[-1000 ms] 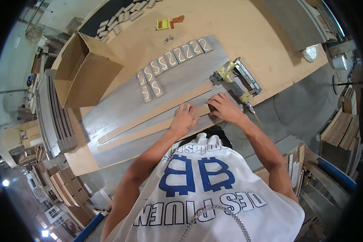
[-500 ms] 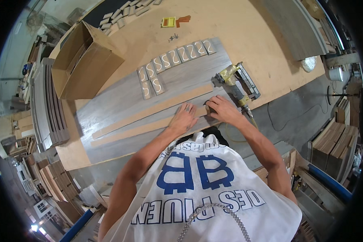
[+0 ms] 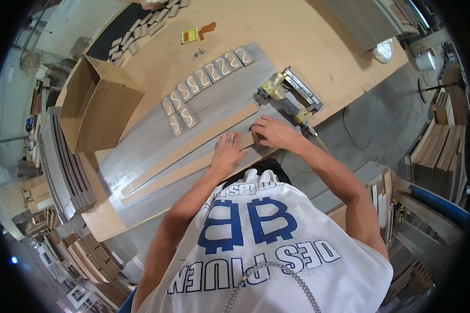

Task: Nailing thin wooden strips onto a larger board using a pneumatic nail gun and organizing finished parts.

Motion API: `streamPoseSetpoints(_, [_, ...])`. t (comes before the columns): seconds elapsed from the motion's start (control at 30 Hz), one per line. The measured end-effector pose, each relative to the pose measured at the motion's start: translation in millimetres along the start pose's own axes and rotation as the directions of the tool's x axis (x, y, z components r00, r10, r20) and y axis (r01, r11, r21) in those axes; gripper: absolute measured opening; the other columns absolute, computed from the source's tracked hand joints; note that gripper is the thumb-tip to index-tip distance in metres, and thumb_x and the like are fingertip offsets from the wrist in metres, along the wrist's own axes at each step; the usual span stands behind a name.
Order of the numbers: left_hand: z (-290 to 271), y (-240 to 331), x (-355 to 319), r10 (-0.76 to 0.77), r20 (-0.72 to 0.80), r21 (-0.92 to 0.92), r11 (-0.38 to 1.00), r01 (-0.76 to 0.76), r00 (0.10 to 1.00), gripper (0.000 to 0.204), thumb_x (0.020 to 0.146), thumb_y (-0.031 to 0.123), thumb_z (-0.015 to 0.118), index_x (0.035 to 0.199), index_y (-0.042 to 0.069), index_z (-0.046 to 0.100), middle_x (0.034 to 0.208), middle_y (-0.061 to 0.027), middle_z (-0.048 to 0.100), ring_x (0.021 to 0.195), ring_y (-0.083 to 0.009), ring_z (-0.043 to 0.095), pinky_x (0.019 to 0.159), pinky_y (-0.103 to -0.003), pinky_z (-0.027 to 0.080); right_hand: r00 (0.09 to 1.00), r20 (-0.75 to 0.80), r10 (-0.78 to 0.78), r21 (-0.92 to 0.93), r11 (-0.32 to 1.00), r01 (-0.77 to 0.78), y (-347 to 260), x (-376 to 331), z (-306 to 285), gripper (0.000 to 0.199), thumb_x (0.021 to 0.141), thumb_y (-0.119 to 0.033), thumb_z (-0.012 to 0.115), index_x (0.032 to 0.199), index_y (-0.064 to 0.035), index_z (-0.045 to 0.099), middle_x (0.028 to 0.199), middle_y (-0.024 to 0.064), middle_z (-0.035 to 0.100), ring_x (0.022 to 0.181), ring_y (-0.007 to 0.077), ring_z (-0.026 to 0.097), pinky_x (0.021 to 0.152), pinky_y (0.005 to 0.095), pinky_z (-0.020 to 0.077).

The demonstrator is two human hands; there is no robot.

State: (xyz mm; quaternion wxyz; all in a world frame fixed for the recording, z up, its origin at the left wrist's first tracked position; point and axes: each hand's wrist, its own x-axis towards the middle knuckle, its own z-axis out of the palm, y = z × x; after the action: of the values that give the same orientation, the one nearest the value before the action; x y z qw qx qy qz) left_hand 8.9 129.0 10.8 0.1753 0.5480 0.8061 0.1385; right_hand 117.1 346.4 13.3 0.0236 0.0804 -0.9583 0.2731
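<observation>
1. Grey panel (image 3: 235, 95) lies flat on the tan desk (image 3: 245, 23); two tan strips on it. Clock = picture, 12 up.
2. Lower strip (image 3: 175, 178) runs 8 to 2 o'clock under the left hand. Upper strip (image 3: 193, 141) sits just beside it, 12 o'clock side; gap narrows toward 8.
3. Left hand (image 3: 228, 152): fingers mostly straight, palm down on lower strip, nothing gripped that I can see.
4. Right hand (image 3: 273, 130), at 2 o'clock from the left: fingers bent down at the strip's right end. Something dark under the fingertips, mostly hidden; can't tell if it's gripped.
5. Nail gun (image 3: 275, 87): on its side, 1 o'clock from right hand, near it, hose attached.
6. Grey blocks (image 3: 192, 84) with white squiggles: on panel, 11 o'clock from left hand.
7. Cardboard box (image 3: 112, 107): open, 10 o'clock. Yellow case (image 3: 189, 35): between 11 and 12, far side.
</observation>
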Motion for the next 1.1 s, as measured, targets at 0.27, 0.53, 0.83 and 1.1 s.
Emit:
streamPoseSetpoints(0.27, [14,8,16,0.013,-0.069,0.012,1.000,-0.012,0.998,0.060,0.087,0.028,0.070,0.132,-0.005,0.051,0.126,-0.0187,0.052,0.118,-0.0364,0.047,0.101,-0.047,0.040,0.963,-0.079,0.259,0.094,0.963,-0.251,-22,-13,2,0.056,0.075,-0.011,0.075,0.126,0.0035,0.055,0.113,0.0164,0.064,0.110,0.0335,0.061,0.095,0.0395,0.0501])
streamPoseSetpoints(0.53, [19,4,16,0.036,-0.100,-0.064,0.997,-0.043,0.994,0.060,0.085,0.023,0.071,0.133,-0.006,0.051,0.127,-0.0202,0.052,0.118,-0.0381,0.046,0.101,-0.049,0.040,0.628,0.064,0.776,0.851,0.286,-0.440,-58,-20,34,0.085,0.084,-0.007,0.066,0.153,0.0094,0.020,0.129,0.0264,0.064,0.116,0.0298,0.065,0.099,0.0344,0.0508])
streamPoseSetpoints(0.83, [19,6,15,0.006,-0.098,-0.091,0.996,-0.015,0.995,0.060,0.084,0.019,0.070,0.134,-0.007,0.050,0.130,-0.0213,0.052,0.123,-0.0404,0.044,0.105,-0.050,0.037,0.581,0.051,0.812,0.859,0.262,-0.441,-66,-16,31,0.083,0.085,-0.007,0.065,0.154,0.0064,0.022,0.128,0.0260,0.065,0.113,0.0292,0.067,0.099,0.0347,0.0510])
streamPoseSetpoints(1.1, [15,7,15,0.004,-0.122,-0.171,0.985,-0.026,0.992,0.056,0.082,0.017,0.069,0.130,-0.007,0.051,0.127,-0.0202,0.053,0.121,-0.0393,0.044,0.103,-0.048,0.038,0.626,0.084,0.775,0.765,0.352,-0.539,-59,-14,28,0.081,0.085,-0.009,0.066,0.153,0.0074,0.025,0.129,0.0281,0.063,0.113,0.0328,0.067,0.098,0.0370,0.0512])
